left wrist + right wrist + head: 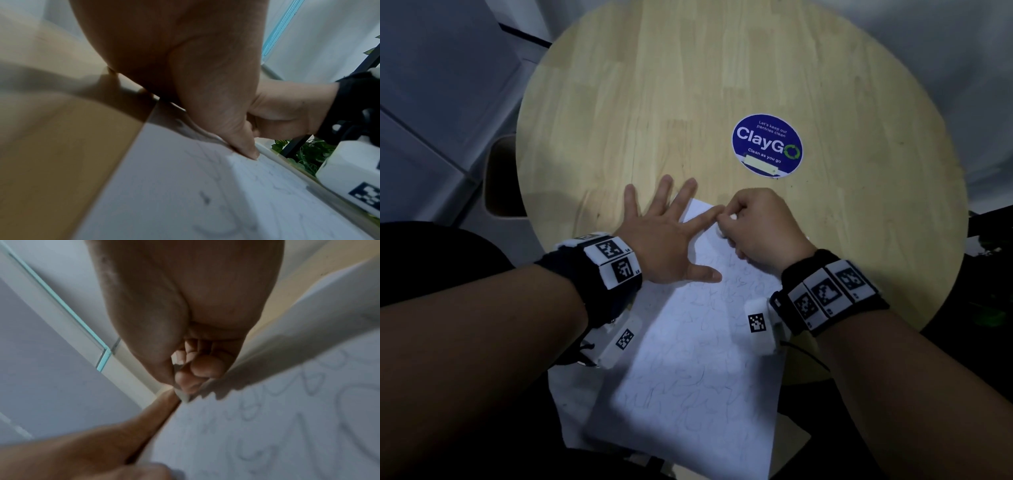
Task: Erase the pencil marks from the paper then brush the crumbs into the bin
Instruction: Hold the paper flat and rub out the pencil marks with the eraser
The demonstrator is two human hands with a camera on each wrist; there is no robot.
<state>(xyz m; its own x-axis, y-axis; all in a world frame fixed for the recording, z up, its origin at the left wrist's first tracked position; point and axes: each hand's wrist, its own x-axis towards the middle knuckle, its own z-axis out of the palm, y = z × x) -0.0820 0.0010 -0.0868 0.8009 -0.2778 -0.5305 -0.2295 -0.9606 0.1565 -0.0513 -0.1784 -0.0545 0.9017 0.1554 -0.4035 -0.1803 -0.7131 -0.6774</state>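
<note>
A white sheet of paper covered in faint pencil scribbles lies on the round wooden table, hanging over its near edge. My left hand lies flat with fingers spread, pressing down the paper's far left corner; its thumb rests on the sheet. My right hand is curled at the paper's far edge, pinching a small white eraser whose tip touches the paper beside the left index finger. Most of the eraser is hidden inside the fingers.
A round blue "ClayGo" sticker is stuck on the table beyond my right hand. A wooden seat shows left of the table. Green leaves lie past the table's right edge. No bin is in view.
</note>
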